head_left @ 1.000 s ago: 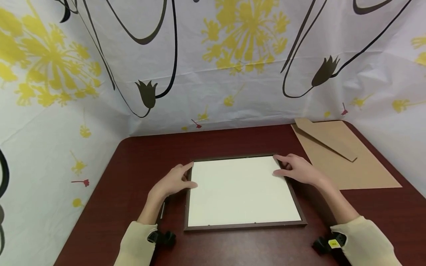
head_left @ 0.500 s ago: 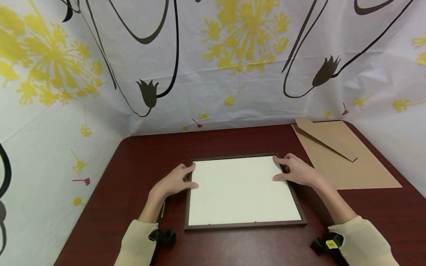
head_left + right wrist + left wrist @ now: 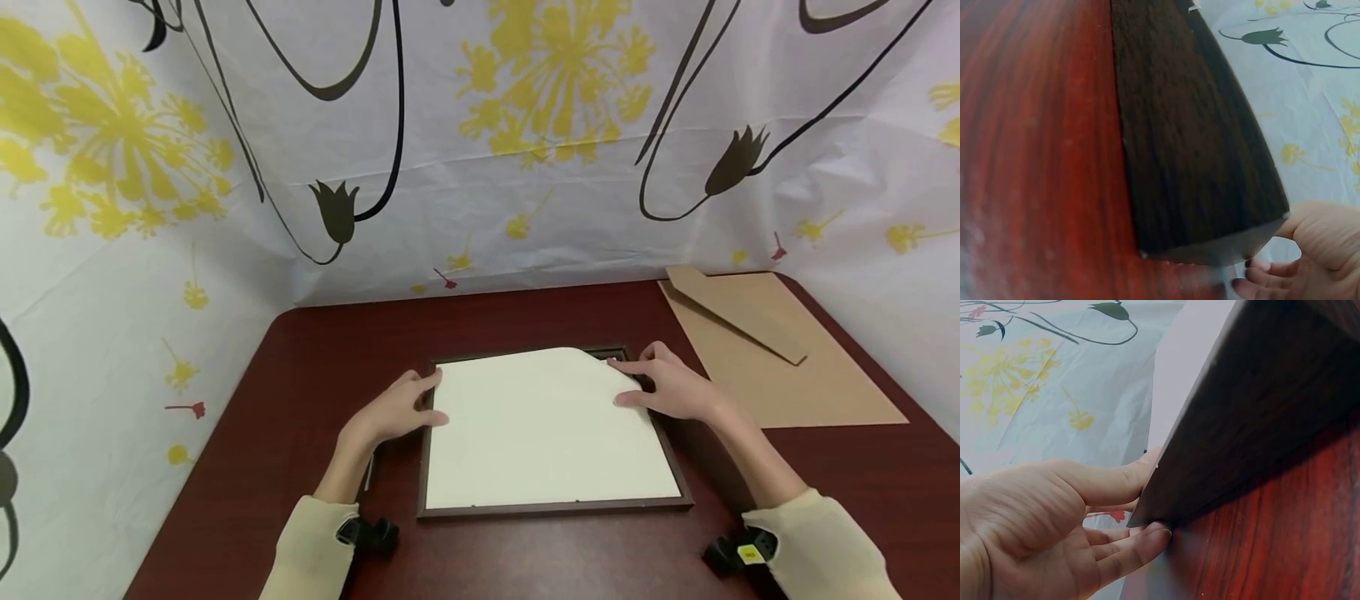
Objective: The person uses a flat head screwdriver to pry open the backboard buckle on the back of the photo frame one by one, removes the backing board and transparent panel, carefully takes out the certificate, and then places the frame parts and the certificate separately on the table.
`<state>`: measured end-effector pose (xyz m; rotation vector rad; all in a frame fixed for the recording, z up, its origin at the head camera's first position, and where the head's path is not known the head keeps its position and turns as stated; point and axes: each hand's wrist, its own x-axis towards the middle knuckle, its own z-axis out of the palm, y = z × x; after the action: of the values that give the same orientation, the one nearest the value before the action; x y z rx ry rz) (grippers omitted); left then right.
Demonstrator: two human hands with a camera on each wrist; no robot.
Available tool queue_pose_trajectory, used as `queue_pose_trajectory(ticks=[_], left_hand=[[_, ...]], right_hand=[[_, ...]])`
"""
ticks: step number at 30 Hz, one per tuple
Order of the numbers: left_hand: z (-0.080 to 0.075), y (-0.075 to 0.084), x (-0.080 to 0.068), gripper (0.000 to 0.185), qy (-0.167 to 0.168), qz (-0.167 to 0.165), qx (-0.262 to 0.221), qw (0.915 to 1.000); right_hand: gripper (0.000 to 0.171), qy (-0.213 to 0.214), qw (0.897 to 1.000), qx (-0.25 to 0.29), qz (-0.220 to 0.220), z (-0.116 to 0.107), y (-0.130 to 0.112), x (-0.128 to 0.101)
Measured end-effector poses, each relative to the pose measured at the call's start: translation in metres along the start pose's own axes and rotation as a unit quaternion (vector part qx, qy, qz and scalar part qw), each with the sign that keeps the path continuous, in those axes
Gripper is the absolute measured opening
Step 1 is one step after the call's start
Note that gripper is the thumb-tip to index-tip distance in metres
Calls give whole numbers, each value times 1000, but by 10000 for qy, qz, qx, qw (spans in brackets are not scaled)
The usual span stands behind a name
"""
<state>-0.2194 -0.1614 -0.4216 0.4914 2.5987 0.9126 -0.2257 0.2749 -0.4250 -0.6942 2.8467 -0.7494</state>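
A dark wood-grain picture frame [image 3: 555, 510] lies on the table with a white sheet [image 3: 540, 437] inside its border. The sheet's far right corner is bent up, and the black inner edge of the frame shows behind it. My left hand [image 3: 393, 408] grips the frame's left side, thumb over the sheet. In the left wrist view, its other fingers are below the frame's edge [image 3: 1229, 425]. My right hand [image 3: 675, 385] holds the right side, thumb on the sheet and index finger at the bent corner. The right wrist view shows curled fingers beyond the frame's end [image 3: 1191, 137].
At the back right lies a brown backing board [image 3: 810, 383] with a stand leg [image 3: 735, 321] on it. A thin light strip [image 3: 367, 475] shows beside my left wrist. A patterned white curtain [image 3: 465, 217] surrounds the reddish-brown table [image 3: 360, 333].
The sheet's far right corner, flat before, is now bent up and away from the frame's corner. My right index finger has shifted slightly inward. My left hand holds its place.
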Motion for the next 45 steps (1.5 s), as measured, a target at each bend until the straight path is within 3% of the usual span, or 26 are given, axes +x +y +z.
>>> queue_pose_trajectory(ticks=[11,17,20,23,26,30,34,45], left_hand=[[0,2,0,76,10,-49,-84,10000],[-1,-1,1,78,16,70,39,10000],[-2,-2,2,78,7,173,81,9998],[-4,-1,0,78,13,298,85,9995],[-5,0,-2,79,9,445,126,9989],[-5,0,-2,78,18,486,154,9987],[-6,-1,0,76,47,422,294,9987],[-9,8,-2,61,149,280,508,9982]], right_hand=[[59,197,9971,65,-732,-5,-2,0],[67,595,9940,803,-442,-10,-1,1],[71,701,9863,1472,-234,-13,-2,1],[51,641,9788,1943,-125,-15,-4,1],[21,448,9811,1883,-60,-15,-8,0],[31,422,9855,1633,-176,-17,-11,-2],[30,752,9820,1704,-328,-23,-15,-5],[22,1719,9629,2071,-178,-52,-43,-21]])
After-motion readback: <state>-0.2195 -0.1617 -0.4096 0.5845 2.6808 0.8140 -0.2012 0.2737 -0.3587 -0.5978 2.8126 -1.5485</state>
